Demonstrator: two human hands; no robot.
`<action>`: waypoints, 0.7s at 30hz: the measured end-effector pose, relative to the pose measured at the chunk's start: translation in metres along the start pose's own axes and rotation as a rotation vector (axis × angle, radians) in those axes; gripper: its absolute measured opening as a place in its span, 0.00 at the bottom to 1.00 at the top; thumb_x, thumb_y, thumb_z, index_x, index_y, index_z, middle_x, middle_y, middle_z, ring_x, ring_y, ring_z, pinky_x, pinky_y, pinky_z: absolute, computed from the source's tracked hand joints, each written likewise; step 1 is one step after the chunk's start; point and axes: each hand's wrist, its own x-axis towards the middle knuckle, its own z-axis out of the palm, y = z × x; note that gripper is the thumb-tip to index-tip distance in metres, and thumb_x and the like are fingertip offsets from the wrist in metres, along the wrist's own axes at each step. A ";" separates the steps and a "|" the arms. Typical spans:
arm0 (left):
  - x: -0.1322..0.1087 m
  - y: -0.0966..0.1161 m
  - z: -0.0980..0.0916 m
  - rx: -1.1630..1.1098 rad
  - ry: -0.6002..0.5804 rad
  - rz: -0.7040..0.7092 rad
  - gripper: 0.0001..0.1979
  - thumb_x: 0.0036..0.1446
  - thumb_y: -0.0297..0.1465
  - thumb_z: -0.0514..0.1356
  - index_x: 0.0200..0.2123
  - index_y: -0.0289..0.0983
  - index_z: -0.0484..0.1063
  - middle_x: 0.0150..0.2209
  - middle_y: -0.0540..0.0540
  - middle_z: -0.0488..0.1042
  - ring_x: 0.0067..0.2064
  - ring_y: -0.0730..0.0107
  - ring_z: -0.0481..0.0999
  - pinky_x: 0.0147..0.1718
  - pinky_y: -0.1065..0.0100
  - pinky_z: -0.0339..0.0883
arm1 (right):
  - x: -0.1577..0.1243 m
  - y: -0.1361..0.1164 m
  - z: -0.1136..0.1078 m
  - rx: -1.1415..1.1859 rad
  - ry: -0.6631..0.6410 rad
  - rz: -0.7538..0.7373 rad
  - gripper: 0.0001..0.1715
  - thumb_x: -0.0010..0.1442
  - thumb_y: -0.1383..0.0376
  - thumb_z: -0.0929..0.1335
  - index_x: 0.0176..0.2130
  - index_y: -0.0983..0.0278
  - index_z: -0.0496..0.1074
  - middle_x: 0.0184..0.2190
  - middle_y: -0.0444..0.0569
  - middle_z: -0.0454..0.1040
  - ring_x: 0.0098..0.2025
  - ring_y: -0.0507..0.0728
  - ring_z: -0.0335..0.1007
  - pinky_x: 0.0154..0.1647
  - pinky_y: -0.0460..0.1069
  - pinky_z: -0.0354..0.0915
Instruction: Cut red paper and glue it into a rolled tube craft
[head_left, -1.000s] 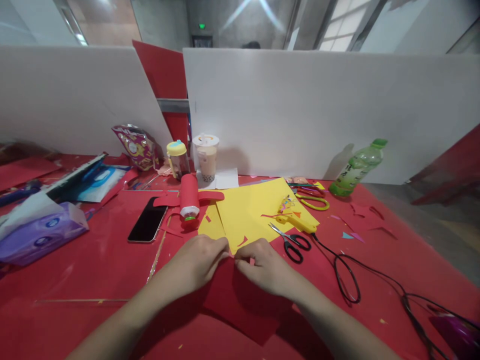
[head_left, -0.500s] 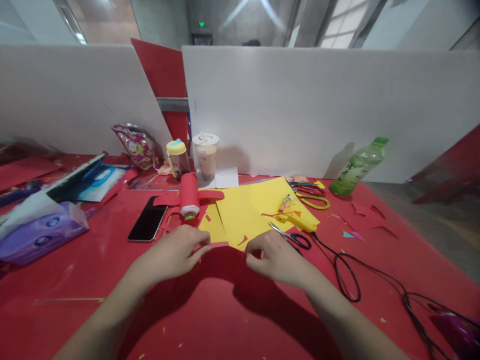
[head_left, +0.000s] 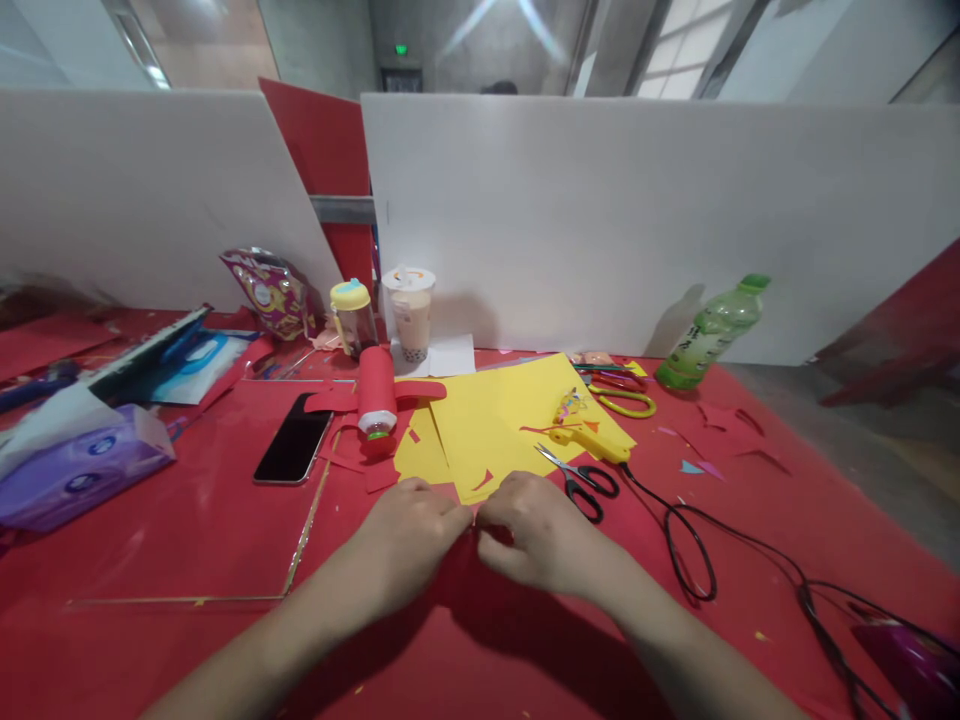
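My left hand [head_left: 420, 535] and my right hand [head_left: 525, 530] are nearly touching at the front middle, both with fingers pinched. Between and beneath them is a piece of red paper [head_left: 466, 575], its outline hard to tell from the red tabletop. My fingers cover the spot where they grip it. Just beyond lies a yellow sheet [head_left: 502, 400] with red scraps on it. Black-handled scissors [head_left: 581, 480] rest right of my right hand, beside a yellow glue gun [head_left: 592, 440]. A red paper-wrapped cylinder [head_left: 376, 390] with red strips at its sides lies beyond my left hand.
A phone [head_left: 294, 440] and a purple tissue pack [head_left: 86, 465] are on the left. A yellow-lidded bottle [head_left: 352, 315], a milk tea cup [head_left: 411, 315] and a green bottle [head_left: 712, 335] stand before a white board [head_left: 600, 220]. A black cord [head_left: 709, 560] loops at right.
My left hand has moved right and slightly down, closing the gap to my right hand, which has shifted a little left. The red paper edge that stretched between them is now mostly hidden.
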 end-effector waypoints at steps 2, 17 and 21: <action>-0.001 -0.005 -0.001 0.004 0.025 -0.013 0.11 0.51 0.18 0.49 0.26 0.35 0.68 0.24 0.46 0.74 0.26 0.67 0.71 0.29 0.66 0.60 | 0.000 0.000 -0.005 0.020 0.009 0.013 0.11 0.44 0.73 0.62 0.15 0.66 0.64 0.11 0.42 0.61 0.17 0.47 0.45 0.23 0.45 0.48; -0.014 -0.030 -0.014 0.024 0.074 -0.173 0.11 0.54 0.23 0.47 0.26 0.36 0.67 0.24 0.45 0.72 0.28 0.65 0.70 0.25 0.70 0.53 | -0.006 0.015 -0.034 -0.031 0.053 0.291 0.11 0.46 0.73 0.60 0.18 0.66 0.67 0.15 0.44 0.65 0.20 0.48 0.55 0.23 0.44 0.49; -0.013 -0.023 -0.009 -0.048 0.041 -0.117 0.10 0.52 0.22 0.48 0.25 0.36 0.67 0.24 0.46 0.72 0.25 0.68 0.69 0.22 0.71 0.51 | -0.007 0.006 -0.023 0.040 0.142 0.117 0.09 0.53 0.69 0.61 0.34 0.66 0.70 0.28 0.50 0.73 0.31 0.53 0.65 0.33 0.47 0.57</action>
